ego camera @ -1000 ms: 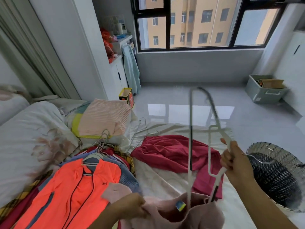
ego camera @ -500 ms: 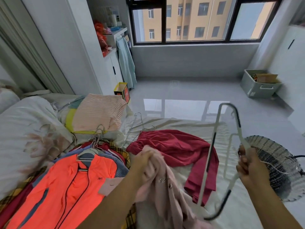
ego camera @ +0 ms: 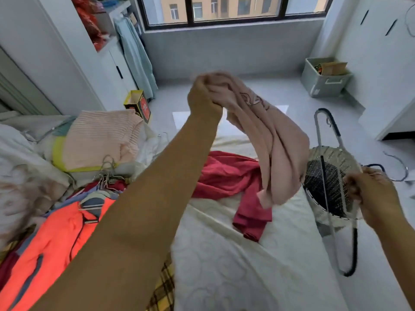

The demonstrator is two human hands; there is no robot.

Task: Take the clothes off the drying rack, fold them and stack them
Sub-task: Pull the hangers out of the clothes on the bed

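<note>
Person stands at the foot of the bed, facing the window at 12 o'clock. Left hand (ego camera: 203, 97) is raised at about 12 o'clock, fingers curled tight into a fist round one bunched end of the pink garment (ego camera: 271, 142). The rest of the garment hangs down toward 1 o'clock, clear of the bed; a dark line print shows near the top. Right hand (ego camera: 374, 194) is low at 3 o'clock, fingers curled round the neck of a long grey hanger (ego camera: 355, 248) with dark sleeves. That hand is blurred, so the exact finger placement cannot be read. The hanger carries no cloth and stands in front of the woven basket (ego camera: 330, 153), which sits on the floor at 2 o'clock, beside the bed. A red garment (ego camera: 224, 176) lies crumpled on the white sheet (ego camera: 235, 265), below the hanging pink one and not touching it. At 9 o'clock an orange jacket (ego camera: 56, 239) on its own hanger tops a heap of hung clothes. At 10 o'clock lies a folded pink striped piece (ego camera: 101, 138). A grey storage bin (ego camera: 323, 84) is on the floor at 1 o'clock, near the wall.
</note>
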